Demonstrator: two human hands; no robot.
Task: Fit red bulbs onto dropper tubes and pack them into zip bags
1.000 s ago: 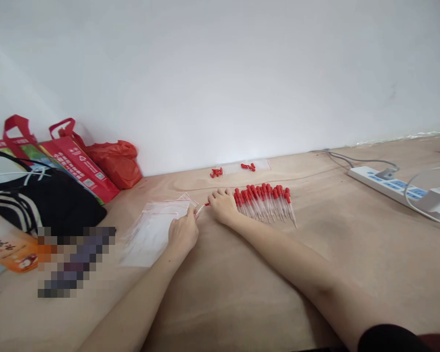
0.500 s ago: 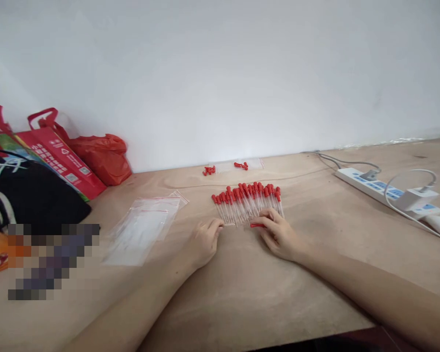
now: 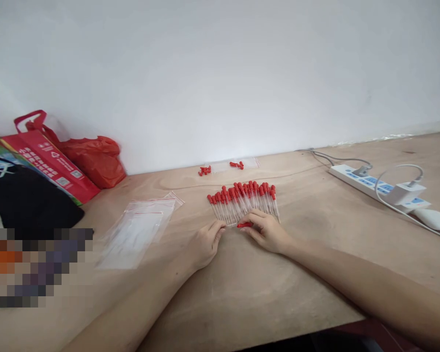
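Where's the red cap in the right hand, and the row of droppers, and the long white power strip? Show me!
Red cap (image 3: 244,225): head view, on its uncovered side.
Droppers (image 3: 243,196): head view, around the middle of the row.
Power strip (image 3: 371,184): head view, on its top face.

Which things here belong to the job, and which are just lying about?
Seemingly part of the job:
red bulb in the right hand
clear tube in the left hand
red-topped droppers
loose red bulbs
perhaps clear bags

Probably just lying about:
power strip
black bag
red plastic bag
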